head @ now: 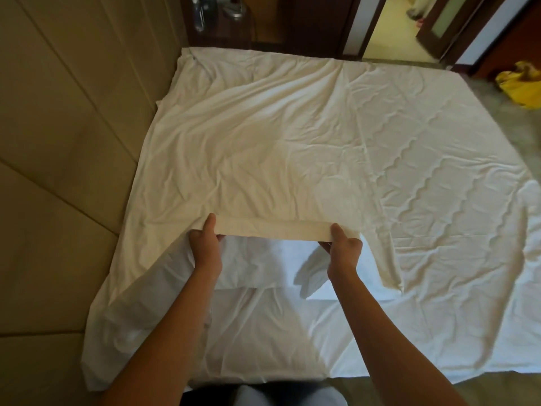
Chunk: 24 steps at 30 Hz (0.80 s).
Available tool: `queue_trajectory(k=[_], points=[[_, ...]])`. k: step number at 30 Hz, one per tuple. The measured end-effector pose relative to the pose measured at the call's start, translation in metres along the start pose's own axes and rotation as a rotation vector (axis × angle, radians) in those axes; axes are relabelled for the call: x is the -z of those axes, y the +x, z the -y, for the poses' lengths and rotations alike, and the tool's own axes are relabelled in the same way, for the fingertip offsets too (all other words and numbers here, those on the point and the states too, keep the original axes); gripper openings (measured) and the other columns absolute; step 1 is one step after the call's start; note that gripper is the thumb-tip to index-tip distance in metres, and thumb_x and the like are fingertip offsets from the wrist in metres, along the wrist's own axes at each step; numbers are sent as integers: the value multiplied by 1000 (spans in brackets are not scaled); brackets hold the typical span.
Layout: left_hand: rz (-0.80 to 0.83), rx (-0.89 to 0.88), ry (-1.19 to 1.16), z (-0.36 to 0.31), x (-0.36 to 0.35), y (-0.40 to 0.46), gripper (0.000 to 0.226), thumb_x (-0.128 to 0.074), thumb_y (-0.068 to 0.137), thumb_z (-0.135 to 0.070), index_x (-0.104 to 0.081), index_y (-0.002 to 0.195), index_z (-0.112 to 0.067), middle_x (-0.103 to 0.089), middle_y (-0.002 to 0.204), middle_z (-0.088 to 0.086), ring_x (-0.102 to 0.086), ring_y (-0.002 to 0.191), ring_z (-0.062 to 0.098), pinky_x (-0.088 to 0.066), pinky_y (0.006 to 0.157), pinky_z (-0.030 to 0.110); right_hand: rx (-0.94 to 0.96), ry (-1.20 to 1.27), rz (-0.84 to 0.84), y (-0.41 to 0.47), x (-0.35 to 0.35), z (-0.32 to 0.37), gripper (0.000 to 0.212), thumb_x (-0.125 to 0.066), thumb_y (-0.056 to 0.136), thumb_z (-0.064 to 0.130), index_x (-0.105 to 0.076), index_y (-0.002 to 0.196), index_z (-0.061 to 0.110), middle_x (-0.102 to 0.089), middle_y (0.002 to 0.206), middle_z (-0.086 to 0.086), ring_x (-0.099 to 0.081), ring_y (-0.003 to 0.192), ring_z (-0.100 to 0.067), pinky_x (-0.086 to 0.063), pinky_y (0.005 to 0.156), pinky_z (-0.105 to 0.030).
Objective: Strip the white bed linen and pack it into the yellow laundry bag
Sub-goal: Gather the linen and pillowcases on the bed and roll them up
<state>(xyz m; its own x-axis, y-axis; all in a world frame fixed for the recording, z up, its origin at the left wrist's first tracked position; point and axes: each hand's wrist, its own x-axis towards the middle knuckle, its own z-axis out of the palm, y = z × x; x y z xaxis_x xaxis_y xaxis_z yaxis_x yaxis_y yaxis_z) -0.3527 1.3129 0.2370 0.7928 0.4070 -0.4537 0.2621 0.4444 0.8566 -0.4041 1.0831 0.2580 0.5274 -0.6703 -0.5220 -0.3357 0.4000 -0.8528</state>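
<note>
The white sheet (292, 136) lies spread and wrinkled over the bed (263, 332), reaching from the padded wall (58, 142) on the left to the far edge near the doorway (389, 24). Its near hem is lifted off the bed and drawn taut into a flat band that runs left to right between the two hands. The left hand (205, 247) grips the band's left end, thumb on top and fingers curled beneath the cloth; the right hand (344, 249) pinches the right end the same way. Both forearms reach straight forward from the bottom of the view, roughly parallel. Under the raised hem, more white linen shows on the bed (a folded piece (322, 288) sits just below the right hand). The sheet's right corner hangs down in a loose flap beside the right wrist. The yellow laundry bag (519, 87) lies crumpled on the floor at the far right, well apart from the hands; what it holds cannot be told
</note>
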Motion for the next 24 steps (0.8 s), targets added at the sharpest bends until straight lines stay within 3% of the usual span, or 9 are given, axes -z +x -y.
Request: queue_trajectory(k=[2, 4, 7, 13, 22, 24], points=[[11, -10, 41, 1, -10, 15, 10, -57, 100, -15, -63, 97, -22, -68, 102, 0, -67, 94, 15, -56, 89, 37, -7, 2, 6, 17, -10, 6, 9, -62, 94, 13, -63, 91, 4, -66, 94, -8, -68, 84, -21, -58, 71, -29], [13, -6, 69, 4, -21, 29, 8, -56, 100, -17, -64, 98, -18, -69, 104, 5, -67, 94, 18, -56, 91, 39, -25, 1, 6, 33, -19, 13, 11, -62, 94, 12, -61, 86, 5, -64, 92, -8, -66, 86, -23, -57, 67, -27], [9, -1, 119, 7, -37, 48, 13, -55, 101, -22, -64, 97, -14, -69, 105, 10, -67, 96, 21, -56, 92, 40, -23, -29, 22, 57, -32, 24, 18, -61, 95, 11, -60, 77, 11, -64, 90, -7, -65, 74, -17, -58, 72, -29], [-36, -13, 202, 7, -76, 91, 18, -55, 101, -27, -60, 95, -11, -63, 107, 15, -64, 97, 25, -56, 89, 38, -34, -71, 87, 109, -65, 41, 20, -59, 96, 14, -59, 77, 13, -64, 84, -1, -66, 51, -8, -57, 90, -41], [-23, -39, 277, 12, -125, 167, 24, -50, 103, -23, -61, 102, -1, -67, 90, 9, -66, 79, 17, -57, 78, 33, 3, -150, 132, 184, -125, 47, 25, -57, 97, 14, -59, 72, 11, -63, 80, 0, -65, 61, -9, -56, 92, -44], [13, -54, 333, 11, -136, 190, 28, -48, 104, -23, -63, 92, -2, -68, 83, 10, -67, 78, 22, -56, 78, 36, 37, -183, 130, 206, -143, 47, 28, -57, 97, 16, -60, 70, 8, -63, 76, -1, -64, 66, -16, -55, 87, -43]])
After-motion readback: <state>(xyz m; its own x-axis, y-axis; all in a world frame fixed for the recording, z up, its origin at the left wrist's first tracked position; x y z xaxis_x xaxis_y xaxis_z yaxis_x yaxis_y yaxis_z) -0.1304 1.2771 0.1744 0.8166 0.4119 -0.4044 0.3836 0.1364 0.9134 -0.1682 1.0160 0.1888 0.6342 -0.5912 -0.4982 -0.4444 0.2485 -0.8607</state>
